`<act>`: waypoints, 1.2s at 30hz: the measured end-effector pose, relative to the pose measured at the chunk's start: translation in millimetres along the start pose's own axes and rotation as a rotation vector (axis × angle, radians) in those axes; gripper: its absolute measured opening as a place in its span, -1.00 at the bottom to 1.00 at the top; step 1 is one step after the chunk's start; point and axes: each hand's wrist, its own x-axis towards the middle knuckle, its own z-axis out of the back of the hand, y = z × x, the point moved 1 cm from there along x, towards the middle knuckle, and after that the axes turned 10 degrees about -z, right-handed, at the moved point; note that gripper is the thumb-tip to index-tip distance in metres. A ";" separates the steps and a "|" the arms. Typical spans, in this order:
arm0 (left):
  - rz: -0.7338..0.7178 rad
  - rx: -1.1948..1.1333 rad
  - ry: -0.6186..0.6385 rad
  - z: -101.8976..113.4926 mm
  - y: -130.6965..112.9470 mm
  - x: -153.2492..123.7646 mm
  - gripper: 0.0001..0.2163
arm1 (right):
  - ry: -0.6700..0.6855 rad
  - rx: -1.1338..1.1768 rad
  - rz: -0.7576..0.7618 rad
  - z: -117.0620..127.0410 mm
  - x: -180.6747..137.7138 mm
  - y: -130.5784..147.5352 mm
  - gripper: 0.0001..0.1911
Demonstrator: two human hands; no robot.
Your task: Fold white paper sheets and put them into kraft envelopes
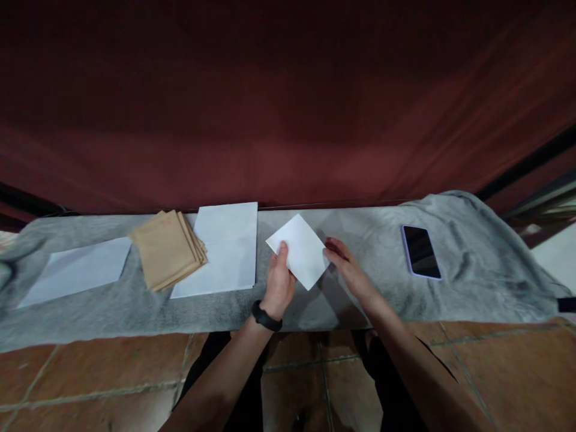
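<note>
Held just above worktop (360,303), centre: folded white paper (300,252). Left hand (279,282) clamped on its left edge, thumb on top. Right hand (348,270) at right corner, grip not discernible. Judged already folded small. Untouched at left: brown envelopes (167,249), flat white sheets (225,252).

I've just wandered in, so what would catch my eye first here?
A white paper square held in the left hand, the right hand touching its corner, over the middle of the grey blanket. Left of it lies a fanned stack of brown envelopes; at right, a dark phone.
</note>
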 end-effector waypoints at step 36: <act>-0.315 1.778 0.531 22.3 -2.8 -13.9 -0.68 | -0.032 -1.089 0.546 -17.9 -15.3 -34.3 -0.52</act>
